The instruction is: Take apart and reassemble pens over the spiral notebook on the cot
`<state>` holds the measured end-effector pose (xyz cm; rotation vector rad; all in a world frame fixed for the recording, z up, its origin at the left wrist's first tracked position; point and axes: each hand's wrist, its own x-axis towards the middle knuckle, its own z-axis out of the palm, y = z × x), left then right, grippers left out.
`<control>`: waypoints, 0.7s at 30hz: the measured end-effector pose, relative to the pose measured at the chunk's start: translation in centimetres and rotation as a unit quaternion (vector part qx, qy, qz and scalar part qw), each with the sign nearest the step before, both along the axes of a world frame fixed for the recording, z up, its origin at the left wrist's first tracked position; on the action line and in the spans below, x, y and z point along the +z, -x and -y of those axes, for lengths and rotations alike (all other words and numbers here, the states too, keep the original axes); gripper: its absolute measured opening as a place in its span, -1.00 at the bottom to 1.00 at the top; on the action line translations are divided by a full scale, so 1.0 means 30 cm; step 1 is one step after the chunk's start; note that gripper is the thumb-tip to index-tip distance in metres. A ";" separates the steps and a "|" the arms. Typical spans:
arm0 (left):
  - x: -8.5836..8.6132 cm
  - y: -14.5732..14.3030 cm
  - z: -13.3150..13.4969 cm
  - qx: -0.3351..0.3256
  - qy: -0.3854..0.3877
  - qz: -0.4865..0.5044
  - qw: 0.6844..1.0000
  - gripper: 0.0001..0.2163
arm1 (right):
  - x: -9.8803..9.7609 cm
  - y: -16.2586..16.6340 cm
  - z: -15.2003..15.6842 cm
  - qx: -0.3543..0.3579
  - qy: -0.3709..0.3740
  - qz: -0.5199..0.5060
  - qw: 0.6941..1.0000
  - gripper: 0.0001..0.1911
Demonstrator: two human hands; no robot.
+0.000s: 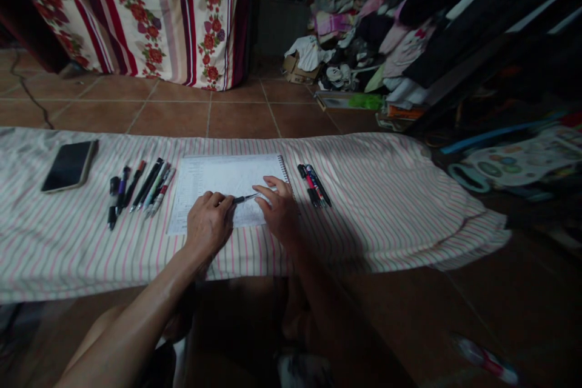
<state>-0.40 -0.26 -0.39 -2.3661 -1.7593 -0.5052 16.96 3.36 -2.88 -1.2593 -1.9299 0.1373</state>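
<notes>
My left hand (pixel 209 221) is closed round a dark pen (pixel 244 198) whose tip points right across a spiral-bound notebook (pixel 218 179) with a pencil drawing on its open page. Beside it, my right hand (pixel 279 209) lies on the page's right part, fingers curled, with fingertips touching the pen's tip. The notebook lies on a pink-striped cloth (pixel 386 206) spread over the floor.
Several pens (pixel 140 191) lie in a row left of the notebook, a few more pens (pixel 314 185) at its right. A dark phone (pixel 69 165) rests far left. Behind are tiled floor, a floral bedsheet (pixel 150 12) and a heap of clothes (pixel 373 30).
</notes>
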 end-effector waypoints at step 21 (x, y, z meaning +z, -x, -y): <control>0.002 0.018 0.007 -0.012 0.010 0.002 1.000 -0.74 | -0.022 0.000 -0.011 0.012 0.018 -0.004 1.000 -0.83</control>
